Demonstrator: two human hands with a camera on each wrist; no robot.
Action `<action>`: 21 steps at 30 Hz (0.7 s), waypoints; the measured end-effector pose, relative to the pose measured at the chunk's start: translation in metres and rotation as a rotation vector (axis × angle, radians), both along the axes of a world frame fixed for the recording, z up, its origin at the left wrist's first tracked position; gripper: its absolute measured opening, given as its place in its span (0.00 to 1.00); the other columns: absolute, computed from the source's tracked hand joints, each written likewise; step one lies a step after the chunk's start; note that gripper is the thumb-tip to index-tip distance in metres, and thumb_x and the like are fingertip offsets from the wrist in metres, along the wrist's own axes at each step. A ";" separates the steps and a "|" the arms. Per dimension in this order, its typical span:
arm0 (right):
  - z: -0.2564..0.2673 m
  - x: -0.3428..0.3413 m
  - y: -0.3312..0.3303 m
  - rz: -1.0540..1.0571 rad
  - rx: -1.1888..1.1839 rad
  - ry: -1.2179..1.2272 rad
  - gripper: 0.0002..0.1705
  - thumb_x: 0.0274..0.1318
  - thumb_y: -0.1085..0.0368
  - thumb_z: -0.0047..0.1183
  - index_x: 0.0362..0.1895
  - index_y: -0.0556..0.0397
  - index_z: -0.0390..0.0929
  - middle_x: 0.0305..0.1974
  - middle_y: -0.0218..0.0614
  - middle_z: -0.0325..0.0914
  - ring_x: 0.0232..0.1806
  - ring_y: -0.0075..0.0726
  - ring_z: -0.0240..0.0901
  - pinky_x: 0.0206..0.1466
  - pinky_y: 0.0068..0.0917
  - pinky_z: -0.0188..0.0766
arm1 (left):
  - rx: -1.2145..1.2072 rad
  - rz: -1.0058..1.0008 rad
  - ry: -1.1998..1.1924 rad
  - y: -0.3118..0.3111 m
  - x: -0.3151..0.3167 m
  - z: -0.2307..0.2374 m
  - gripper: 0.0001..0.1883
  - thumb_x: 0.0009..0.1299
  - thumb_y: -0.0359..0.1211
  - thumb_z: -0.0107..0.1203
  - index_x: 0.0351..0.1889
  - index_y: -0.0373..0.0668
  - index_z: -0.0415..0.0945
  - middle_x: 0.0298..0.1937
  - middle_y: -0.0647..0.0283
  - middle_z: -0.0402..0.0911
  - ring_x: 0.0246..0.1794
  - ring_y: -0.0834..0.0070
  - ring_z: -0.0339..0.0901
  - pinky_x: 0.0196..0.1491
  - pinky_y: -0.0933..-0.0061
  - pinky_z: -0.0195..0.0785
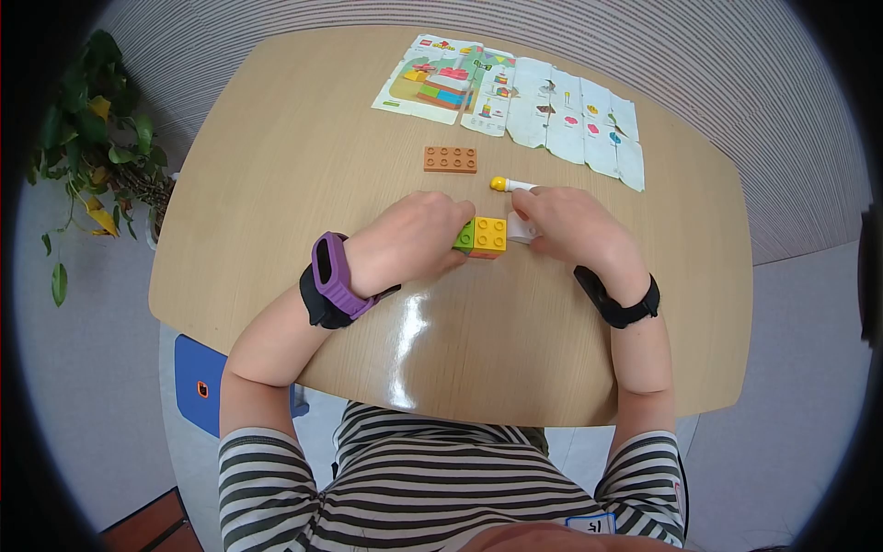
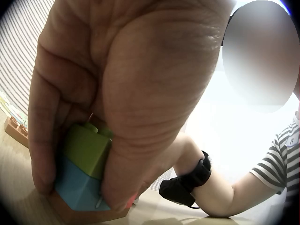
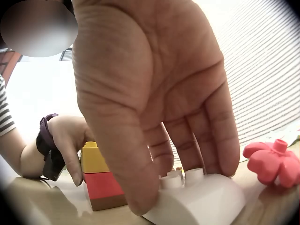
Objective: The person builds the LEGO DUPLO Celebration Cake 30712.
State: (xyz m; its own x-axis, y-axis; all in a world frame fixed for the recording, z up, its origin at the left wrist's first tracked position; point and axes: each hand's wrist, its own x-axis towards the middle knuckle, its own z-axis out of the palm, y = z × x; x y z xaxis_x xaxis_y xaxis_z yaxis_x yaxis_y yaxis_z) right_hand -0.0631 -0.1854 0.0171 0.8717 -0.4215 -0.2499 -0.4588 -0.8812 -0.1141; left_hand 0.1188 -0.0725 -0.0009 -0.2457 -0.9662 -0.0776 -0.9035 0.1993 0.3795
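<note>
My left hand grips a small stack of toy building bricks from the side, thumb and fingers on opposite faces. In the left wrist view a green brick sits on a blue brick, over a brown base. The stack's other end has a yellow brick on a red brick, seen in the right wrist view. Just right of the stack, my right hand pinches a white curved brick between thumb and fingers, its studs facing up, low over the table.
Beyond the hands lie an orange-brown brick and a white stick piece with a yellow tip. A pink flower piece stands beside the right hand. Creased instruction sheets spread along the table's far side. A plant is off to the left.
</note>
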 end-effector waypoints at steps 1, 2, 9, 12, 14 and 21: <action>0.000 0.000 0.000 -0.001 0.002 -0.001 0.16 0.42 0.73 0.59 0.39 0.55 0.71 0.34 0.42 0.78 0.42 0.49 0.75 0.43 0.40 0.72 | 0.000 -0.001 0.001 0.000 0.000 0.000 0.18 0.57 0.36 0.65 0.38 0.35 0.72 0.31 0.50 0.79 0.37 0.53 0.77 0.42 0.59 0.70; 0.000 -0.001 0.000 -0.001 0.003 -0.005 0.17 0.42 0.73 0.59 0.39 0.55 0.71 0.34 0.42 0.78 0.42 0.49 0.75 0.43 0.40 0.72 | -0.005 -0.001 0.002 0.000 0.000 0.000 0.18 0.57 0.36 0.65 0.38 0.35 0.72 0.31 0.50 0.79 0.37 0.53 0.77 0.42 0.59 0.70; -0.001 0.000 0.000 -0.009 0.001 -0.007 0.18 0.41 0.73 0.60 0.40 0.55 0.71 0.35 0.43 0.77 0.42 0.49 0.75 0.43 0.40 0.73 | 0.005 -0.016 0.050 0.002 -0.007 0.000 0.17 0.56 0.35 0.65 0.38 0.36 0.73 0.32 0.50 0.79 0.37 0.53 0.77 0.42 0.59 0.70; 0.000 0.000 0.001 -0.008 0.005 -0.009 0.18 0.41 0.72 0.60 0.40 0.56 0.71 0.35 0.43 0.77 0.42 0.49 0.75 0.43 0.40 0.72 | 0.007 -0.030 0.051 0.003 -0.009 -0.001 0.17 0.56 0.35 0.64 0.38 0.36 0.73 0.32 0.50 0.79 0.37 0.53 0.77 0.43 0.59 0.70; 0.000 0.000 0.001 -0.004 0.002 -0.012 0.17 0.42 0.72 0.60 0.39 0.56 0.71 0.35 0.43 0.77 0.42 0.50 0.75 0.43 0.40 0.72 | 0.003 -0.036 0.052 0.003 -0.008 -0.002 0.18 0.56 0.35 0.64 0.39 0.35 0.74 0.32 0.50 0.79 0.37 0.53 0.77 0.43 0.59 0.70; -0.001 0.000 0.001 0.003 -0.006 -0.021 0.17 0.42 0.71 0.61 0.40 0.56 0.71 0.34 0.44 0.77 0.41 0.49 0.75 0.43 0.40 0.73 | -0.010 -0.045 0.057 0.003 -0.007 -0.003 0.18 0.56 0.35 0.64 0.40 0.35 0.74 0.32 0.50 0.79 0.37 0.53 0.77 0.43 0.60 0.70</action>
State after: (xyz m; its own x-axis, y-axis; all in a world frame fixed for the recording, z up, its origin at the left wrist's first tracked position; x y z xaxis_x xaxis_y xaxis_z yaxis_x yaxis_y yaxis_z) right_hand -0.0633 -0.1843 0.0159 0.8783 -0.4200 -0.2284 -0.4532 -0.8835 -0.1183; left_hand 0.1117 -0.0693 -0.0037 -0.2930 -0.9547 -0.0523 -0.8706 0.2438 0.4274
